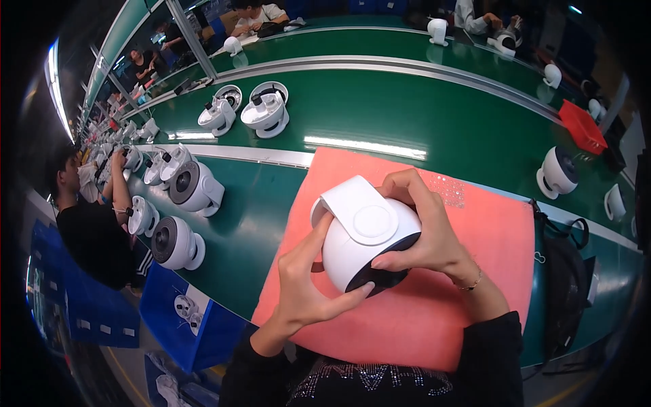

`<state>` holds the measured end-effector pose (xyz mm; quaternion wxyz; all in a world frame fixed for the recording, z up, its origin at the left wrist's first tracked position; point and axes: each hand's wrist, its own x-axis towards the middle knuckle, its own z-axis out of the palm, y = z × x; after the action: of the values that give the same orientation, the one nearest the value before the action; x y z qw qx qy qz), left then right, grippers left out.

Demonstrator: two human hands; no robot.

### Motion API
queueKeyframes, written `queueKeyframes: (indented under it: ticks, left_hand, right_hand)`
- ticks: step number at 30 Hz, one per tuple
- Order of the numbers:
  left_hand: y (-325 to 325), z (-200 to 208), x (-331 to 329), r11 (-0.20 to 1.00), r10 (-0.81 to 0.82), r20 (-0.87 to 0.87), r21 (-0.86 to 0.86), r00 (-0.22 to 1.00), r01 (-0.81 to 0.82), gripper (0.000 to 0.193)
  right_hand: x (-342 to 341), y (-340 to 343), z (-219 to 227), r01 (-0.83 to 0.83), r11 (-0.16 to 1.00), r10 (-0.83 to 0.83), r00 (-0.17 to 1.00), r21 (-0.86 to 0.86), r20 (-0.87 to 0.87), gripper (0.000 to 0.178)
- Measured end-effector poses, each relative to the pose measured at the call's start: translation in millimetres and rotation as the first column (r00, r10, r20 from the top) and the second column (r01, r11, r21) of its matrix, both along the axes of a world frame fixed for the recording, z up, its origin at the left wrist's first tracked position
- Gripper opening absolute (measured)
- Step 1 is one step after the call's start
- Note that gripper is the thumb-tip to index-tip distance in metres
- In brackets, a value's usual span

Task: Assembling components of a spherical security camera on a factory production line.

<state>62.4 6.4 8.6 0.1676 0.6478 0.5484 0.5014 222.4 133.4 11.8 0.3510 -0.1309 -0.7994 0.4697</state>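
Observation:
Both hands hold a white ball-shaped device [342,254] with a dark face and a curved white bracket that has a round pad. The device is tilted, with its dark face turned down toward me, over a pink foam mat [491,285]. My left hand [304,288] is closed on the left side, its thumb at the dark face's lower edge. My right hand [434,234] wraps around the right side, thumb along the rim of the dark face. Close behind that hand, a clear sheet of small round dots [444,190] lies on the mat.
Several similar devices [178,243] stand left on the green bench; open white housings [268,112] sit on the green surface beyond. Rightward are another device [557,171], a red tray [583,127] and a black bag [566,278]. A blue bin [169,319] and a co-worker [91,227] are at left.

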Motion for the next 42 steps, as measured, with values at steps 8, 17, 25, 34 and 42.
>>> queueKeyframes:
  ticks: [8, 17, 25, 34, 42]
  left_hand:
    - [25.6, 0.8, -5.4, 0.983, -0.178, 0.638, 0.087, 0.749, 0.160, 0.082]
    - [72.7, -30.5, 31.6, 0.999, -0.031, 0.909, 0.036, 0.415, -0.005, 0.081]
    - [93.9, -28.2, 37.5, 0.989, 0.063, 0.905, -0.113, 0.422, 0.094, 0.070]
    - [116.0, -48.5, 42.2, 0.992, 0.059, 0.977, -0.080, 0.205, 0.099, 0.072]
    - [137.2, -69.1, 40.3, 0.993, -0.116, 0.967, 0.120, 0.226, -0.007, 0.073]
  right_hand:
    - [13.2, -3.2, 19.7, -0.007, 0.999, 0.003, 0.996, -0.043, -0.088, 0.090]
    - [13.5, -10.6, 0.5, 0.294, 0.940, -0.275, 0.953, 0.171, -0.127, 0.091]
    - [21.4, 19.0, -6.5, 0.239, 0.952, -0.264, 0.958, -0.192, -0.117, 0.087]
    - [7.6, 15.1, -19.6, 0.440, 0.870, -0.448, 0.894, 0.221, -0.016, 0.096]
    - [9.2, 31.0, -23.2, 0.333, 0.915, -0.321, 0.943, 0.228, -0.086, 0.095]
